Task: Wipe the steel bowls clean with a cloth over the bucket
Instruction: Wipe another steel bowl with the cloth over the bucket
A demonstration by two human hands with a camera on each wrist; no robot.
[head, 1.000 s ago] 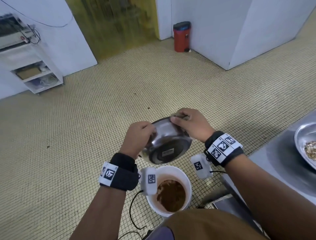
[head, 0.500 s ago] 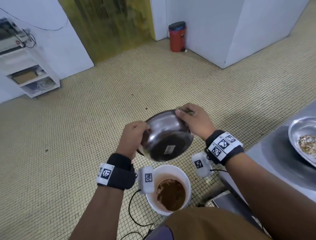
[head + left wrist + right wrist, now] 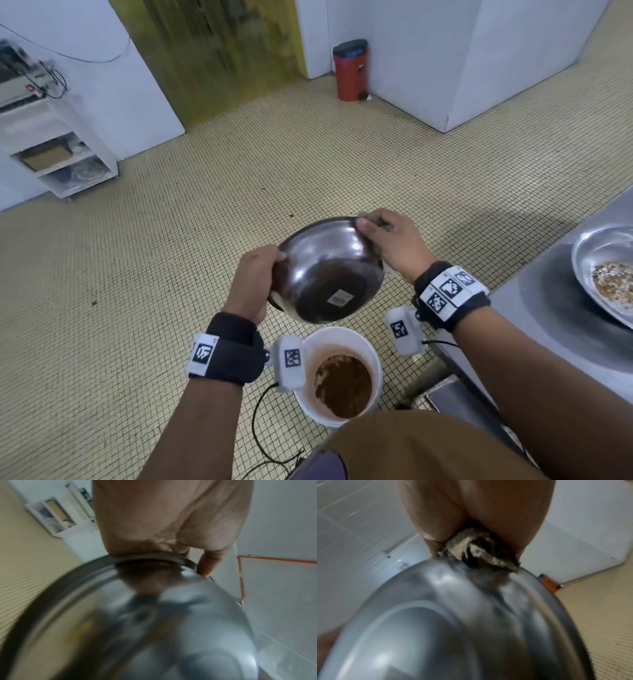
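A steel bowl (image 3: 329,270) is held tilted, its underside with a white label toward me, above a white bucket (image 3: 339,342) holding brown waste. My left hand (image 3: 255,277) grips the bowl's left rim (image 3: 154,557). My right hand (image 3: 390,240) pinches a grey cloth (image 3: 477,550) against the bowl's far right rim (image 3: 529,574). The bowl's blurred outer wall (image 3: 453,615) fills both wrist views. The inside of the bowl faces away and is hidden.
A steel counter (image 3: 548,318) stands at the right with a second steel bowl (image 3: 589,246) holding food scraps. A red pedal bin (image 3: 349,70) stands by the far wall. A white shelf unit (image 3: 58,157) is at the left. Cables trail on the tiled floor.
The bowl has tipped up, showing more of its underside, and both hands have risen a little above the bucket. My right hand with the cloth stays on the far rim.
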